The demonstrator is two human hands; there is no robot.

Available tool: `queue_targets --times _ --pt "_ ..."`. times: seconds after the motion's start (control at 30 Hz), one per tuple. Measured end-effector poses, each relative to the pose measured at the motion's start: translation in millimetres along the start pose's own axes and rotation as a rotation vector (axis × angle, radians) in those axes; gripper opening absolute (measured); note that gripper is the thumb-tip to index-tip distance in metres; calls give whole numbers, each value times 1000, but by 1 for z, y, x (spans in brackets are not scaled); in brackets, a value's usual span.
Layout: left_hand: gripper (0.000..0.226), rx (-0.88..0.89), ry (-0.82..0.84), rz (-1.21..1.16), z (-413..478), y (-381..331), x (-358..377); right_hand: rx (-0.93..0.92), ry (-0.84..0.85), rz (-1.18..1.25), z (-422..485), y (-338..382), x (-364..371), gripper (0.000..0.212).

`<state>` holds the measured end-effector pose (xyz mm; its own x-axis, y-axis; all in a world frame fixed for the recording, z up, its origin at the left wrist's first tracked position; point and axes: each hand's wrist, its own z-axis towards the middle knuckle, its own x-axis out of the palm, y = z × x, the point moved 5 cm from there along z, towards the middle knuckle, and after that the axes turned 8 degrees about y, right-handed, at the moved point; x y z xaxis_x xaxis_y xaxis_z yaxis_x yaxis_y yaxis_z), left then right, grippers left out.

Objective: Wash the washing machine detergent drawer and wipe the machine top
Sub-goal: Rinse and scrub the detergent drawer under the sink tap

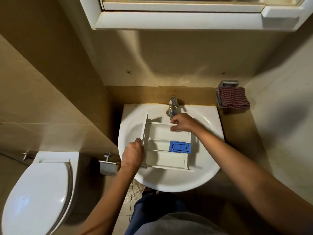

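Observation:
A white detergent drawer (162,133) with several compartments and a blue insert (179,146) lies across the white sink basin (208,116), its front panel (145,129) to the left. My left hand (133,154) grips the front panel at its near end. My right hand (182,122) pinches the drawer's far wall, just below the tap (172,106). No water is seen running. The washing machine is out of view.
A striped red cloth (234,98) hangs on a metal holder on the wall, right of the sink. A toilet (40,192) with its lid down stands at the left, a metal paper holder (107,165) beside it. A white cabinet (177,19) hangs above.

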<state>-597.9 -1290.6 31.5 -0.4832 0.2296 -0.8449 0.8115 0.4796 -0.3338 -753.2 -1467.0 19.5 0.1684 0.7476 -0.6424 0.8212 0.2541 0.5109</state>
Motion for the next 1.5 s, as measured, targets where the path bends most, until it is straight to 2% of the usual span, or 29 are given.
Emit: queue_targets --times 0.07,0.13,0.2,0.27,0.37,0.5,0.6,0.63,0.7,0.77,0.83,0.87,0.93,1.0,1.13,1.2,1.3,1.37,1.43,1.5 --pt "18 -13 -6 -4 0 -3 4 67 -104 73 2 -7 -12 22" --pt "18 -25 -11 -10 0 -6 6 130 -283 128 1 -11 -29 41" --pt "16 -23 -13 -3 1 -8 7 125 -400 143 -1 -5 -42 48" --pt "15 -14 -7 13 4 -9 7 70 -426 151 6 1 -46 44" --pt "16 7 -4 63 9 -13 6 29 -457 128 18 7 -48 19" --pt "17 23 4 110 14 -19 4 48 -477 8 26 -1 -52 20" --pt "19 24 21 98 19 -20 5 18 -536 82 31 -18 -61 13" --pt "19 21 21 95 20 -20 5 40 -565 178 33 -28 -61 9" --pt "21 15 22 89 22 -20 5 146 -654 467 32 -45 -55 17" --pt "22 13 28 80 23 -20 7 271 -704 923 26 -58 -29 28" --pt "23 11 36 68 26 -19 7 337 -513 1404 28 -58 11 24" --pt "24 9 42 61 28 -18 7 362 -401 1554 27 -53 26 22" --pt "24 6 60 43 32 -17 6 383 -237 1699 30 -46 42 24" --pt "25 4 82 21 36 -16 6 372 -150 1757 35 -40 43 22" --pt "29 -5 104 -18 41 -12 6 395 33 1728 39 -33 43 20" --pt "31 -4 115 -23 42 -11 7 369 65 1706 38 -31 43 24" --pt "31 0 131 -19 45 -10 8 331 3 1719 32 -29 42 26" --pt "31 -3 133 -24 46 -10 8 322 -143 1688 24 -29 46 23" --pt "32 -7 142 -25 47 -11 9 330 -229 1504 15 -25 62 17" --pt "31 -7 156 -18 47 -13 11 262 -136 1226 7 -6 86 16"
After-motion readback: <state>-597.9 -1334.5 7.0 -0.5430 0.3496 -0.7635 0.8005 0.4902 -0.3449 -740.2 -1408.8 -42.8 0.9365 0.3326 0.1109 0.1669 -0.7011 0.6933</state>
